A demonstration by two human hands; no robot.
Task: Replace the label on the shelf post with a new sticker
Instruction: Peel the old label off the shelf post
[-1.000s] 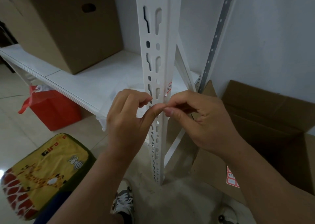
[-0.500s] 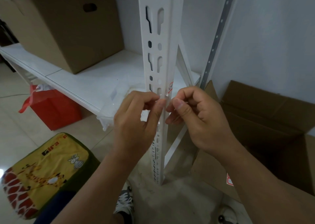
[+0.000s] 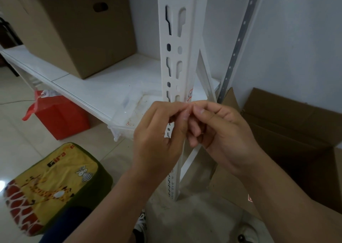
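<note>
The white slotted shelf post runs upright through the middle of the view, and both hands meet in front of it just below centre. The left hand comes in from seven o'clock, its thumb and forefinger pinched together against the post's front edge; the right hand comes in from four o'clock, curled, its fingertips pressed up against those of the left. Whether anything is caught between the fingers I cannot tell, since whatever is there is too small and blurred. The label, white with red printing, sits on the right-facing side of the post just above the hands, at about twelve o'clock from them, its lower end close to the fingertips. At ten o'clock a white shelf carries a closed cardboard box, and a clear plastic tray overhangs the shelf's near edge just beside the left hand. Under the shelf at nine o'clock stands a red bag. At eight o'clock a yellow giraffe-print cushion lies on the tiled floor. At three o'clock an open cardboard box stands against the wall.
</note>
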